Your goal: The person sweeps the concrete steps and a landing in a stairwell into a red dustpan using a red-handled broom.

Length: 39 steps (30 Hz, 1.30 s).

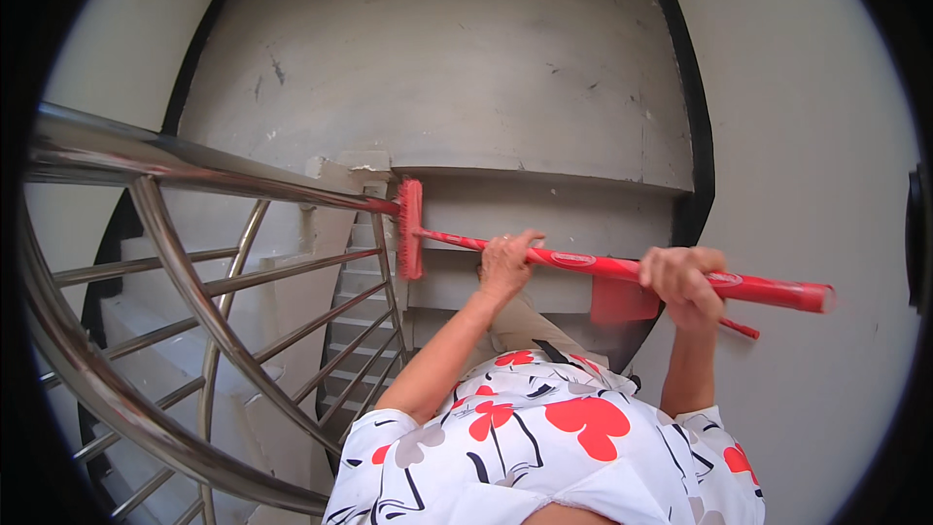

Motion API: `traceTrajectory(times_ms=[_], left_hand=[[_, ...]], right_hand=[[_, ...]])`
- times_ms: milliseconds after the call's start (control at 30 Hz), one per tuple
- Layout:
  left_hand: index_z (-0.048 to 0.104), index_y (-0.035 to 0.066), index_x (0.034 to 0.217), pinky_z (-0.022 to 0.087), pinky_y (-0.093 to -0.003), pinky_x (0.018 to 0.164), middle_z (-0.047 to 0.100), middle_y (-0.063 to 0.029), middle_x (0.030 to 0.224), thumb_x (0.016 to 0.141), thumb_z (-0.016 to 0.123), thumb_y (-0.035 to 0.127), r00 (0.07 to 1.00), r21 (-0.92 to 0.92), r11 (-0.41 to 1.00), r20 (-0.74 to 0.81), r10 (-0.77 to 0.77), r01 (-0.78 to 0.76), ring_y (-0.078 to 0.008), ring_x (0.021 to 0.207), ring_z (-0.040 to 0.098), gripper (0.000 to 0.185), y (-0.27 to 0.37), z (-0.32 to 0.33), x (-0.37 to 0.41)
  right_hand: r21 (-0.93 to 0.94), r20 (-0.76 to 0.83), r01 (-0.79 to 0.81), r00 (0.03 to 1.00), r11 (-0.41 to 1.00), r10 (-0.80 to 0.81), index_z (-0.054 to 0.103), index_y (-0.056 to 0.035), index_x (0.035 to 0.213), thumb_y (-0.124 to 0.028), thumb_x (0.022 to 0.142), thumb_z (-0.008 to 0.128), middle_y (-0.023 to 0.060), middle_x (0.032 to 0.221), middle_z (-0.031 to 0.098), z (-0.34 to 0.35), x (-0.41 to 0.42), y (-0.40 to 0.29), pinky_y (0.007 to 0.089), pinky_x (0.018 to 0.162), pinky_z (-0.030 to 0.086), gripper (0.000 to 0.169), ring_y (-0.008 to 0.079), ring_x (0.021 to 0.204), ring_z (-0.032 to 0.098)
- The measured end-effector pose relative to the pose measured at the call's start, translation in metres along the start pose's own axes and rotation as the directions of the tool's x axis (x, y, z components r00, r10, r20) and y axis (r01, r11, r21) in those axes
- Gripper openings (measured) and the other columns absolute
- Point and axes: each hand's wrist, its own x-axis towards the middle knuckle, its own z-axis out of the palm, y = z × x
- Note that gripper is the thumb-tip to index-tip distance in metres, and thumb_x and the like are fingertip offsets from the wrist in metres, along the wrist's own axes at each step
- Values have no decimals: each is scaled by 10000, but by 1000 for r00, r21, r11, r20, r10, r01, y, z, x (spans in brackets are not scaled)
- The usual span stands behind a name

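A red broom is held nearly level across my front, its handle (583, 262) running from left to right. My left hand (506, 262) grips the thinner part near the head, with a finger or two lifted off. Farther along, my right hand (684, 281) is wrapped around the thick end. The red broom head (412, 230) is at the left, bristles facing the end of the steel handrail (291, 186); whether they touch it I cannot tell. Below the handle shows a red dustpan (623, 300). Its stick passes behind my right hand, so whether I hold it is hidden.
Grey stair steps (539, 215) lead from below me to a scuffed landing (452, 65) with a black painted border. Curved steel railing bars (182, 255) stand at my left, with another flight (146, 321) beyond them. A pale wall (802, 160) rises on the right.
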Motion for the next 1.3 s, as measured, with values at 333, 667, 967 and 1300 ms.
traceTrajectory(times_ms=[333,667,967,1300], left_hand=[[684,151,929,472,-436,708,665,-101,746,725,623,28,966,-109,982,190,174,-156,-323,760,624,246,-28,106,-36],[690,153,856,450,-411,687,659,-92,703,729,622,65,901,-94,937,257,349,-336,-301,737,634,169,1,129,-105],[668,165,873,421,-400,670,648,-87,706,745,624,120,674,-300,737,299,675,-606,-290,751,634,143,121,201,-128],[620,161,1001,429,-391,697,627,-67,636,699,675,150,720,-120,770,288,631,-626,-264,671,624,307,160,224,-153]], right_hand=[[-77,-428,129,891,989,-150,329,-134,617,-187,950,468,-26,482,309,-21,-137,69,346,666,422,365,122,486,361],[-243,-603,166,746,956,-283,325,-127,635,-221,970,466,-15,511,305,43,-252,55,345,704,400,375,126,531,345],[-528,-698,95,517,844,-495,313,-142,640,-238,964,481,-24,528,291,59,-364,-4,344,754,392,377,114,541,328],[-328,-581,257,704,909,-409,440,-113,657,-381,889,577,-4,563,436,-31,-439,-46,395,806,418,380,160,605,459]])
